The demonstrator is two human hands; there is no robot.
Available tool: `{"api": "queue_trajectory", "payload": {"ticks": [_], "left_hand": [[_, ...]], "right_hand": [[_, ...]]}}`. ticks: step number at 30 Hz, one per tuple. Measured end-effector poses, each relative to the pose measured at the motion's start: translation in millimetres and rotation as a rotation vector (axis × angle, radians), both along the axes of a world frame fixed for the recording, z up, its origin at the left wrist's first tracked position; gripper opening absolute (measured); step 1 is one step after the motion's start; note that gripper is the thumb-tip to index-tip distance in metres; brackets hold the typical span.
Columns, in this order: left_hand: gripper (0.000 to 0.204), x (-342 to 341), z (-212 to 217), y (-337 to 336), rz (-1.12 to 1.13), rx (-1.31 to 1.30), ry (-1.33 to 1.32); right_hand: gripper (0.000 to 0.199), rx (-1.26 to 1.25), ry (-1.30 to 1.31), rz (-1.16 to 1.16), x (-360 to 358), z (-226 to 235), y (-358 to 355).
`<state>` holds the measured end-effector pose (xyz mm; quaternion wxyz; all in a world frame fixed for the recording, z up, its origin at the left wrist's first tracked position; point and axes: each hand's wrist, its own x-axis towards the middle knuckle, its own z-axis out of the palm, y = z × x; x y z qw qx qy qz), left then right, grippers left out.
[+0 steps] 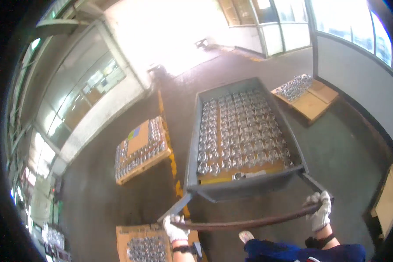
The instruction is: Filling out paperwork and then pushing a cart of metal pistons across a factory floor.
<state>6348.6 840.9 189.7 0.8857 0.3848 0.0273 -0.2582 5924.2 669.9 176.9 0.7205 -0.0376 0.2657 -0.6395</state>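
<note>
Both gloved hands on cart handle, loaded cart on factory floor

Left hand [175, 229] in white work glove, grip closed round the left end of the handle bar [244, 223]; right hand [320, 211] same glove, grip closed round the right end, held higher than the left so the bar runs tilted across the view. Both forearms come up from the lower edge, wrists roughly straight, dark bands at both wrists, blue trousers and one shoe below the bar. The bar joins two side rails that run forward to the grey steel cart [244, 185] right in front of the person. Cart tray packed with rows of shiny metal parts [240, 131] sitting on a board. Step in hand looks like moving the cart by its handle; next move likely calls for steady even force through both hands and steering between the pallets. Pallet with parts and cardboard [140, 148] to the left, another pallet [308, 94] to the right beyond the cart, a third [146, 244] just beside the left hand. Bright doorway far ahead, glazed walls either side
</note>
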Motion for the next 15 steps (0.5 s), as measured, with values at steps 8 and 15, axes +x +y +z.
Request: {"api": "queue_trajectory", "payload": {"ticks": [8, 15], "left_hand": [[0.025, 92, -42, 1, -0.002, -0.028, 0.075], [0.029, 150, -53, -9, -0.109, 0.155, 0.229]], "right_hand": [[0.031, 0.204, -0.132, -0.109, 78, -45, 45], [0.036, 0.287, -0.154, -0.244, 137, -66, 68]]}}
